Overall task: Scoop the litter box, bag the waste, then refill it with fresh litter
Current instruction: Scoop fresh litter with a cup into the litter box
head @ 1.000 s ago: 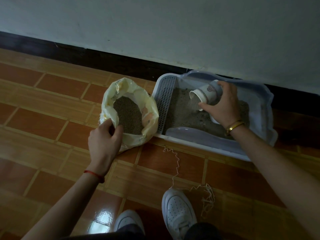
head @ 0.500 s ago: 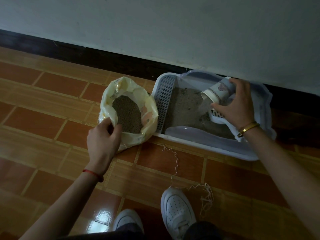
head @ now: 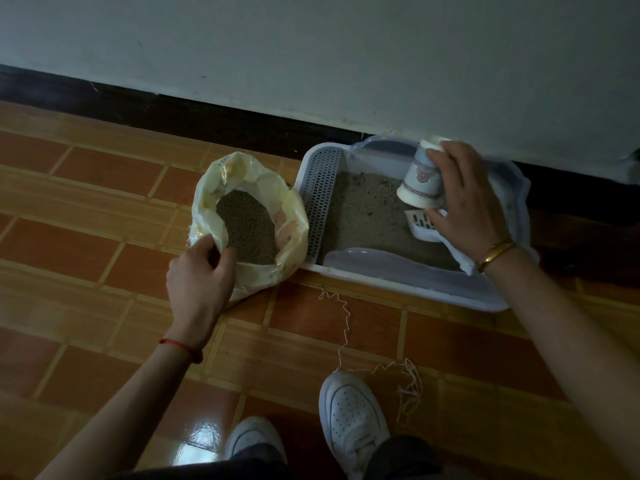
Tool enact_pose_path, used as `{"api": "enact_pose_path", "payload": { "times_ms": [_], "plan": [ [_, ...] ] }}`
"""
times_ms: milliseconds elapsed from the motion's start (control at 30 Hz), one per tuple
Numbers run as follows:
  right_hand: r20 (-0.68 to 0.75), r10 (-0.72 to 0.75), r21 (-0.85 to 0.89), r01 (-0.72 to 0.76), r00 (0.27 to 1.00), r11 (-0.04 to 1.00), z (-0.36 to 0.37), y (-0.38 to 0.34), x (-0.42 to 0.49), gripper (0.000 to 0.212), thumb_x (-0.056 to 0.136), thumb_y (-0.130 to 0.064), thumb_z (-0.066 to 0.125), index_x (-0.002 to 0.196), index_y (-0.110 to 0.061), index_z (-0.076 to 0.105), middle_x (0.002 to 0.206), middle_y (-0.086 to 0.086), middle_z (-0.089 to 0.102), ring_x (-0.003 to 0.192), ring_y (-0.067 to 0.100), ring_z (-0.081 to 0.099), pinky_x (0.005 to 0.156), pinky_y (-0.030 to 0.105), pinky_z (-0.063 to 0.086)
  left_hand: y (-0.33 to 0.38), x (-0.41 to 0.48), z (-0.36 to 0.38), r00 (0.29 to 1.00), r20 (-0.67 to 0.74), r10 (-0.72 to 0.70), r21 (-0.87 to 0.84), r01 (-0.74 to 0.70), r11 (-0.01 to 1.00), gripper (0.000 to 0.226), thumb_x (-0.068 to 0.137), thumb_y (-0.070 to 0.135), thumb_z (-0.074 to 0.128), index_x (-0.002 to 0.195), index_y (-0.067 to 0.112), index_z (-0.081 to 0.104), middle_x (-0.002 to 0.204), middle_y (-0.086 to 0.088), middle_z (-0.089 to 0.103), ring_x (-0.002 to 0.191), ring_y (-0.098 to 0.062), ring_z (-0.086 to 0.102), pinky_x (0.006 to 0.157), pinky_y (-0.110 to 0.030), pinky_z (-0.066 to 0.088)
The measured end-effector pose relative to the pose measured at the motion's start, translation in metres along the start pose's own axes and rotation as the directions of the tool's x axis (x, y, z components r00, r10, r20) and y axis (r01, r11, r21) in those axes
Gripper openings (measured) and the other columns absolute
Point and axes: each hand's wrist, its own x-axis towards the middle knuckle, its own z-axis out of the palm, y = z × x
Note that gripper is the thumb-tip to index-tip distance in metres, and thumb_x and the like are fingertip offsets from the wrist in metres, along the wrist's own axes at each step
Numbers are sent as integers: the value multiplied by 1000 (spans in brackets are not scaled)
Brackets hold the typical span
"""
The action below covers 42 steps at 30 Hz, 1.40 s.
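A pale plastic litter box (head: 408, 282) stands on the floor against the wall, with grey litter spread inside. Over its right half my right hand (head: 467, 202) grips a white patterned paper cup (head: 424, 180), tipped mouth-down above the litter. A white slotted scoop (head: 420, 225) lies in the box under that hand. Left of the box sits a yellow plastic bag (head: 287, 209), open at the top and holding dark fresh litter. My left hand (head: 199, 275) pinches the bag's near rim and keeps it open.
The floor is orange-brown tile. A loose white string (head: 346, 320) lies in front of the box. My white shoes (head: 349, 410) are at the bottom centre. A dark skirting board runs along the white wall (head: 311, 46) behind the box.
My right hand has carried the cup from the middle of the box to its right side and tipped it from sideways to nearly upside down. The left hand has stayed on the bag.
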Motion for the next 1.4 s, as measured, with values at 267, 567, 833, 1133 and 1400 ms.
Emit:
{"api": "enact_pose_path", "payload": {
  "times_ms": [267,567,833,1133,1400],
  "plan": [
    [-107,110,404,-58,988,913,-4,-61,37,81,68,-38,78,132,-5,42,132,17,40,121,20,42,96,10,35,-4,0,-6,998,-9,-65,1,65,998,44,83,46,43,75,7,62,58,-11,59,53,-32,57,47,-47,47],
    [89,-242,526,161,966,835,15,-168,70,89,65,-46,80,135,-11,40,134,8,37,120,17,42,98,30,45,-6,0,-13,997,15,-76,-34,77,996,44,89,46,44,78,8,64,59,-9,60,50,-27,56,43,-42,46],
    [171,-445,281,390,879,877,37,-204,80,88,64,-45,80,135,-13,39,133,9,38,117,21,45,89,32,51,-9,-2,-20,995,-2,-96,-53,96,994,35,90,39,46,77,11,63,57,-2,57,48,-17,52,42,-32,39],
    [427,-450,75,465,784,882,53,-246,90,93,64,-50,79,136,-13,33,134,13,35,117,26,45,93,36,46,-19,1,-25,991,-24,-131,-97,128,987,36,90,39,47,78,9,62,62,-7,61,54,-25,56,47,-38,44],
    [526,-390,-111,515,756,850,83,-269,100,96,63,-43,83,135,-9,31,133,16,35,115,28,47,91,34,46,-23,0,-31,992,-32,-126,-133,121,984,32,90,34,49,76,8,61,60,-6,58,50,-19,50,45,-29,39]
  ]
}}
